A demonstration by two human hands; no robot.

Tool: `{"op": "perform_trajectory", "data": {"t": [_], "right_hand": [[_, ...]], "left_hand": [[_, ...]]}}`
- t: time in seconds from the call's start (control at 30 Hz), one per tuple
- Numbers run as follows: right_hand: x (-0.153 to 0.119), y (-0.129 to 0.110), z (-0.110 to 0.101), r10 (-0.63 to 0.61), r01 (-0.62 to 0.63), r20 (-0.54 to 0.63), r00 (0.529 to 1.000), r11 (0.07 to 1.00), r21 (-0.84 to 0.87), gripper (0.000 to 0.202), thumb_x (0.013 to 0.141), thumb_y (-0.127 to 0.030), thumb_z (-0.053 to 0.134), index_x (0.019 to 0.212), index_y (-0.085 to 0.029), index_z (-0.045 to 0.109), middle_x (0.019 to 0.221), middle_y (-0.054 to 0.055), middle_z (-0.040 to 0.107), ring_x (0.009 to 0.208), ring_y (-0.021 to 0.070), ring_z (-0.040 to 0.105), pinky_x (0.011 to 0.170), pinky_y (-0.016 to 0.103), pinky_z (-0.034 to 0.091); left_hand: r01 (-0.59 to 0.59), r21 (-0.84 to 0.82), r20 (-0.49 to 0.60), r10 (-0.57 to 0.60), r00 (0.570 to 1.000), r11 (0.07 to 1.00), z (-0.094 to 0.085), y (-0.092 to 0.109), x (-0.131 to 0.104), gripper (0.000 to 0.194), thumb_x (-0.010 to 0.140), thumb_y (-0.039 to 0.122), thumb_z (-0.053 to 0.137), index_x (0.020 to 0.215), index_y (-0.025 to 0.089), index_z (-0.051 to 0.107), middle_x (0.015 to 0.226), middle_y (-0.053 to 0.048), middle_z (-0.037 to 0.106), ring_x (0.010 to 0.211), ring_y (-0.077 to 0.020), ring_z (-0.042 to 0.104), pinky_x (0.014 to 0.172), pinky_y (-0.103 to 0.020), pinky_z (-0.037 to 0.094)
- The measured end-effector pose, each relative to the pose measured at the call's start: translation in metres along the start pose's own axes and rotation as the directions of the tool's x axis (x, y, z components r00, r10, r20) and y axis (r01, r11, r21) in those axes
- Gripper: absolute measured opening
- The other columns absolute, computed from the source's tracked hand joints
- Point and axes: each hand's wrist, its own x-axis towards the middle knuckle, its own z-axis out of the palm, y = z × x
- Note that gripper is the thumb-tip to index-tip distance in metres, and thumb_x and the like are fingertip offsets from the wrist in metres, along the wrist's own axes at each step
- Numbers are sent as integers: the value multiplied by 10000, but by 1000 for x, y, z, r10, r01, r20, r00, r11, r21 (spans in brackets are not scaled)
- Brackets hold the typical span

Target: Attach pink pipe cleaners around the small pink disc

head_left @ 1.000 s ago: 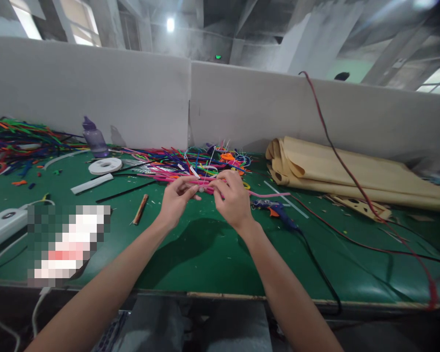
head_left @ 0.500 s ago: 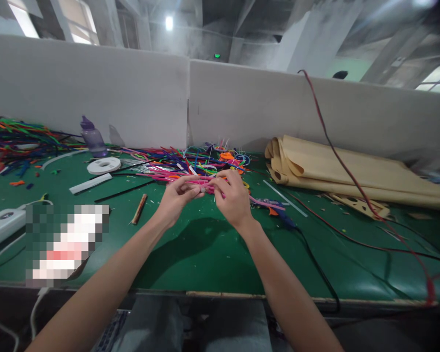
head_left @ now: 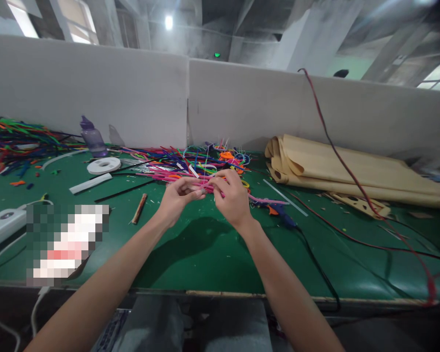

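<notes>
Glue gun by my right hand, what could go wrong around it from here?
The pink strip reaching past your right hand overlaps the glue gun in view, so it might snag. The gun's black cord runs to the table's near edge; your right forearm could bump it and drag the gun.

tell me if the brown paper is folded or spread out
Folded: the brown paper lies in a long bundle, its layers curling over at the left end.

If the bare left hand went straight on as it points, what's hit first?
Probably the bare right hand: it sits just past the left hand in that line. Depth is unclear, so the left might instead slip over or under it.
</notes>
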Motion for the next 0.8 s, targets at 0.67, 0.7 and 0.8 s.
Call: {"op": "perform_trajectory", "data": {"t": [0.67,0.7,0.8], "right_hand": [[0,2,0,-1,1,5,1000,1000,-24,204,841,-81,438,851,-190,610,924,75,575,914,189,506,669,305,434],[0,2,0,-2,2,6,1000,1000,-23,204,840,-79,441,852,-191,612,925,74,575,915,188,507,672,305,435],[1,2,-1,-17,17,5,1000,1000,-25,216,842,-77,440,853,-199,618,918,68,577,911,187,509,694,314,443]], "left_hand": [[59,35,41,-60,997,998,-2,1,-2,283,671,249,741,928,182,643,831,-15,666,852,-151,647,752,-279,555],[52,53,35,-54,998,997,-2,1,-2,293,664,252,744,930,181,642,814,-11,661,836,-149,646,732,-274,558],[9,122,3,-10,1000,993,-2,3,-1,305,651,275,749,917,166,647,749,-10,653,775,-152,644,679,-281,566]]}}
